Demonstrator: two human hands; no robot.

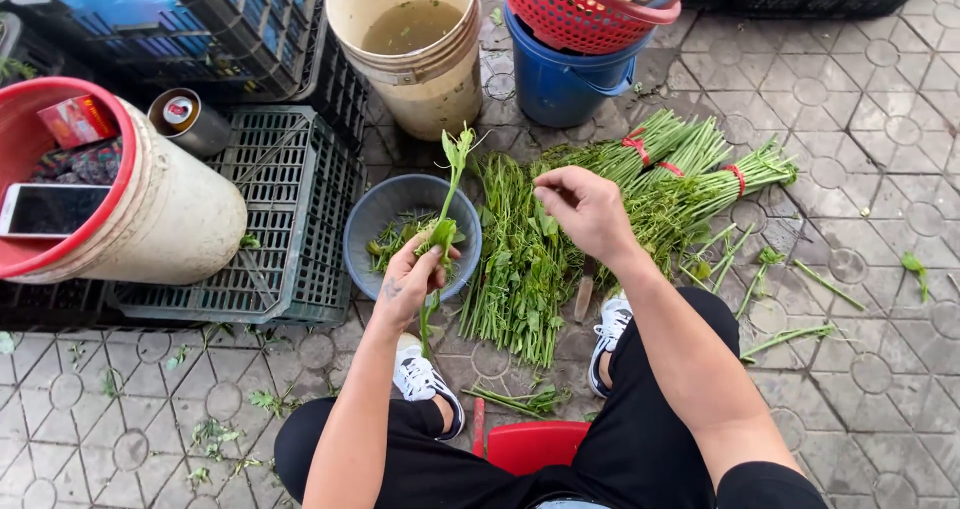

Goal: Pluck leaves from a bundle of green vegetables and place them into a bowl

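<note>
The paved ground (850, 149) carries everything here, and the biggest things crowd its far edge: a black crate (270, 219) at the left with a white bucket with a red rim (170, 219) lying on it, a cream pail of murky water (415, 44) at the middle, and a blue bucket (565, 74) topped by a red basket (575, 9) to the right of that. Nearer in, tied bundles of green stalks (690, 169) fan toward the right edge, and a loose heap of greens (520, 259) lies in the middle, between the person's shoes. Just left of the heap sits a grey-blue bowl (375, 219) with a few trimmings in it.

The left hand (410, 284) is closed around a single leafy stalk (447, 204), holding it upright over the near rim of the bowl. The right hand (580, 209) hovers above the heap with fingertips pinched together; whether anything is caught between them I cannot tell.

To my eye this is the picking-over step, one stalk at a time. The next move seems to call for the right hand's fingers to come across to the stalk and nip cleanly at leaf or tip while the left keeps it steady over the bowl.
</note>
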